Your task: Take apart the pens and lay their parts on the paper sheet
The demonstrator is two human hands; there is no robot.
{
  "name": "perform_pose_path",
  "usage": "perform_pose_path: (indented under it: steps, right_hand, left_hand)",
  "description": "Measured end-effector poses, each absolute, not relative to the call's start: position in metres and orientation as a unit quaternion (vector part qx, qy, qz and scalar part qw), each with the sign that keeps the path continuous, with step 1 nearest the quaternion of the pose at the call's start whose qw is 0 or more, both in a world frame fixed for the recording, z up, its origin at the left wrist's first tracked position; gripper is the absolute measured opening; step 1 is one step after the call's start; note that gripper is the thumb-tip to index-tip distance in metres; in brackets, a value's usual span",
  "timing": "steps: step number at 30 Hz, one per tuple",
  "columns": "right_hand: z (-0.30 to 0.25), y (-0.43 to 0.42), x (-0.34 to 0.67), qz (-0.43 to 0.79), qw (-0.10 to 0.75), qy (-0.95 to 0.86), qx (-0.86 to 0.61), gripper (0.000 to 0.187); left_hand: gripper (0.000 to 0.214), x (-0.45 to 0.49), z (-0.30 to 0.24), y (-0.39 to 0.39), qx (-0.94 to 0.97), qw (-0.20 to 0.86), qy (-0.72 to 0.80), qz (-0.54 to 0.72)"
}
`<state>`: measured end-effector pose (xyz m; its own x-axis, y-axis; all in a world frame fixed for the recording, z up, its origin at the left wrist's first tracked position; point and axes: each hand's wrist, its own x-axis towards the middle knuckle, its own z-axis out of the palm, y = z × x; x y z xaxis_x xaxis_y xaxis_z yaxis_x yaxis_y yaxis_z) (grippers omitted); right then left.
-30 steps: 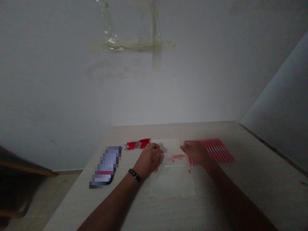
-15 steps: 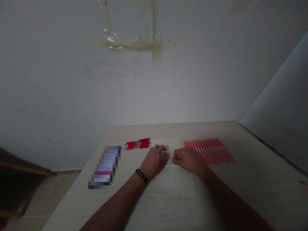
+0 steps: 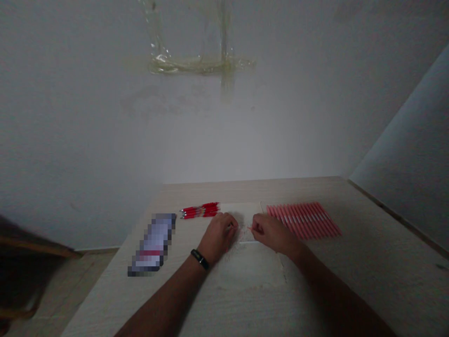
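My left hand (image 3: 219,234), with a black band on its wrist, is closed with its fingertips curled in. What it holds, if anything, I cannot make out. My right hand (image 3: 271,232) pinches a small pink piece (image 3: 249,228) whose tip pokes out toward the left hand. A gap separates the two hands. Between and just below them lies a thin white stick (image 3: 248,242) on a pale sheet-like patch (image 3: 252,271). Several red pens (image 3: 199,211) lie stacked beyond my left hand. A neat row of several pink pens (image 3: 305,220) lies beside my right hand.
A pixelated phone-like object (image 3: 152,245) lies at the left of the wooden table (image 3: 368,262). Behind the table stands a grey wall (image 3: 298,117) with strips of clear tape (image 3: 189,65). A dark piece of furniture (image 3: 21,271) is at the far left.
My left hand has drawn back to the left, away from my right hand, and its fingers are more curled. The right hand has stayed almost in place, still pinching the pink piece.
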<state>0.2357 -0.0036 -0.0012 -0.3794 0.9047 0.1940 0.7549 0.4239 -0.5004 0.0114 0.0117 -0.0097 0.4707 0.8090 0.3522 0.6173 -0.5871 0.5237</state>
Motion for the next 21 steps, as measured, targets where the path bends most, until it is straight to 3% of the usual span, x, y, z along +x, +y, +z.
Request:
perform_pose_path:
  steps: [11,21]
  right_hand:
    - [0.004,-0.004,0.233,0.223,0.324,-0.799,-0.455,0.012]
    - [0.008,-0.011,0.225,0.215,0.330,-0.823,-0.410,0.007]
  left_hand:
    - [0.016,0.005,-0.009,0.006,0.802,0.247,0.426,0.339]
    - [0.011,0.010,-0.002,0.000,0.810,0.251,0.418,0.325]
